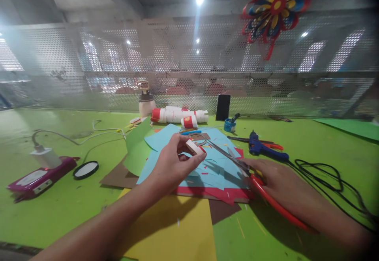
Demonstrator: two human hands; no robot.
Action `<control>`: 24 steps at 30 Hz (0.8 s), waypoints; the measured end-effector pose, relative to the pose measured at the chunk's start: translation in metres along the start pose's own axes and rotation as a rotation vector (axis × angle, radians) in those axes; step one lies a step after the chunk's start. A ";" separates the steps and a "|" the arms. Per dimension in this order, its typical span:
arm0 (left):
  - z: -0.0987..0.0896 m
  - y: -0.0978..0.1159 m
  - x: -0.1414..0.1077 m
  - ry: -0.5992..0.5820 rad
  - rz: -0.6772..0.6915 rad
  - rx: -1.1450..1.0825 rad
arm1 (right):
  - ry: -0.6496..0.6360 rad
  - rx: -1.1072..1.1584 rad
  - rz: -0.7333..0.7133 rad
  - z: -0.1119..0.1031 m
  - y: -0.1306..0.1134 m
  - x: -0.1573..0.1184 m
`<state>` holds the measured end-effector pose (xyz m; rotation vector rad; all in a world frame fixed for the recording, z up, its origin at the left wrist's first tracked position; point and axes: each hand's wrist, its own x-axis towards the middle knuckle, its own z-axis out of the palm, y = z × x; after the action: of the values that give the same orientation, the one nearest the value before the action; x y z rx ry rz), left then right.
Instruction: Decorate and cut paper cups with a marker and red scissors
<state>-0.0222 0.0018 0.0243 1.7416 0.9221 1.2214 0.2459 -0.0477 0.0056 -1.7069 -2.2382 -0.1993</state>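
My left hand (pixel 173 160) pinches a small curved white-and-red piece of paper cup (pixel 194 147) between thumb and fingers, above the light blue paper sheets (pixel 171 170). My right hand (pixel 274 174) is wrapped around the red-handled scissors (pixel 233 158). Their blades are slightly apart and point up and left toward the cup piece, without touching it. Thin scraps in several colours lie on the blue paper below. A red-and-white paper cup (pixel 189 122) rests on its side just behind the sheets.
A blue glue gun (pixel 265 149) with a coiled black cord lies at the right. On the left are a purple power strip (pixel 44 178) with a charger and a round black-rimmed disc (pixel 85 170). Stacked paper cups (pixel 180 115) and a spray bottle (pixel 146 102) stand behind.
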 end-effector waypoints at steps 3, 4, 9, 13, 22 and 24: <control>0.000 -0.003 0.000 0.004 0.052 -0.024 | -0.079 -0.019 0.029 0.001 -0.002 -0.001; 0.001 -0.004 0.000 0.006 0.075 -0.045 | -0.098 -0.033 0.043 0.002 -0.001 -0.001; 0.001 -0.009 0.002 0.019 0.104 -0.101 | -0.127 -0.056 0.084 0.005 0.004 0.000; 0.002 -0.010 0.003 0.000 0.122 -0.125 | -0.083 -0.061 0.099 0.005 0.006 0.003; 0.000 -0.009 0.005 -0.016 0.068 -0.208 | -0.105 -0.070 0.060 0.006 0.010 0.006; 0.000 -0.009 0.007 -0.005 0.032 -0.231 | -0.115 -0.067 0.059 0.006 0.011 0.007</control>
<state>-0.0217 0.0114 0.0189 1.5799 0.7215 1.2895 0.2537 -0.0369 0.0010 -1.8606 -2.2827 -0.1680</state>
